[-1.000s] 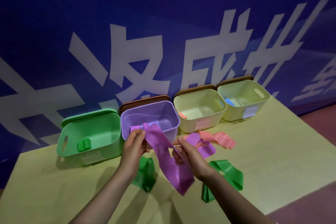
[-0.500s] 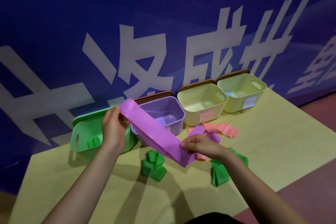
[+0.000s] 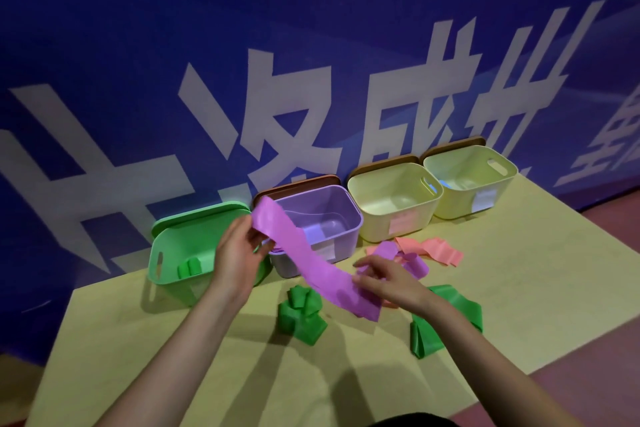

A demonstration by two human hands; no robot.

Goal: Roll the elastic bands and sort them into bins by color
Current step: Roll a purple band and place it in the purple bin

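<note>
Stretching diagonally above the table (image 3: 519, 295), a purple band (image 3: 308, 263) is held at both ends. Left hand (image 3: 239, 253): raised in front of the green bin (image 3: 166, 250), thumb and fingers pinching the band's upper end, which stands before the rim of the purple bin (image 3: 343, 218). Right hand (image 3: 388, 276): lower and nearer the table, thumb and fingers closed on the band close to its lower end; a short free tail hangs past the grip. Four bins stand in a row against the blue wall (image 3: 138, 45) with large white characters, from left to right: green, purple, a pale yellow bin (image 3: 381, 218) and a second pale yellow bin (image 3: 495, 198). One rolled green band (image 3: 188, 266) lies inside the green bin. Loose on the table: a crumpled green band (image 3: 301, 314) below the stretched purple one; a folded green band (image 3: 450, 302) partly hidden under the right forearm; another purple band (image 3: 410, 260) just behind the right hand; and pink bands (image 3: 436, 250) in front of the first yellow bin. Something blue shows inside the far yellow bin, too small to identify.
</note>
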